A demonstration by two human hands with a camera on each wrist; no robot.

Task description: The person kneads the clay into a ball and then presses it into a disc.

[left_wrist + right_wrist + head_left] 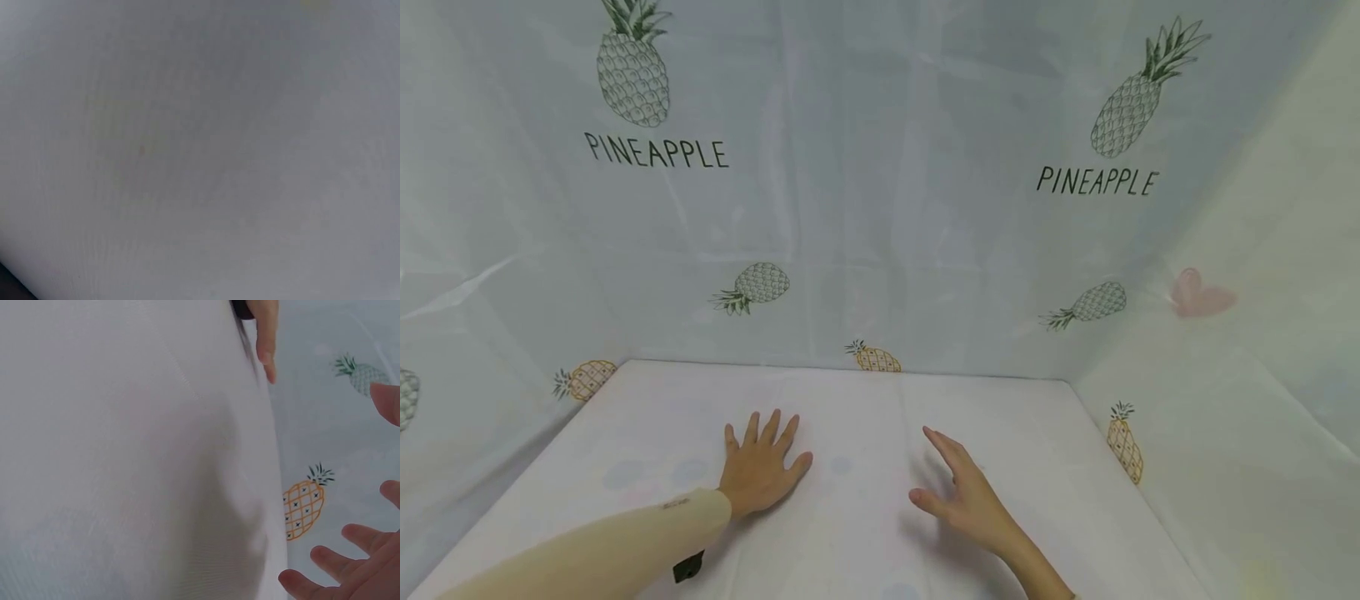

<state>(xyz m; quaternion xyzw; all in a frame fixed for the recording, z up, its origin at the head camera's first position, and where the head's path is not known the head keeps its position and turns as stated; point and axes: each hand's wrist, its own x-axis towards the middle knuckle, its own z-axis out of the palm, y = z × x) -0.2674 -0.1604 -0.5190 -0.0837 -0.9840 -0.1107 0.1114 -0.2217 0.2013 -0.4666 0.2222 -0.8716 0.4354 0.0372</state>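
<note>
- On the left we see our left hand [762,468] lying palm down on the white cloth [865,517] that covers the counter, fingers straight and spread, its grip wide open and holding nothing.
- A cream sleeve [595,542] covers that forearm up to the wrist, and a small black piece [688,567] shows just beneath it.
- The left wrist view gives only a blurred grey-white surface, so we cannot tell anything more from it.
- Near the middle, well apart from the left hand, our right hand [964,493] hangs just above the cloth, its shadow beneath it, fingers loosely stretched and its grip open on nothing.
- In the right wrist view its fingertips [325,557] show beside an orange pineapple print [304,503].
- Behind and to the right, a pale curtain [880,208] printed with pineapples and the word PINEAPPLE walls in the counter.
</note>
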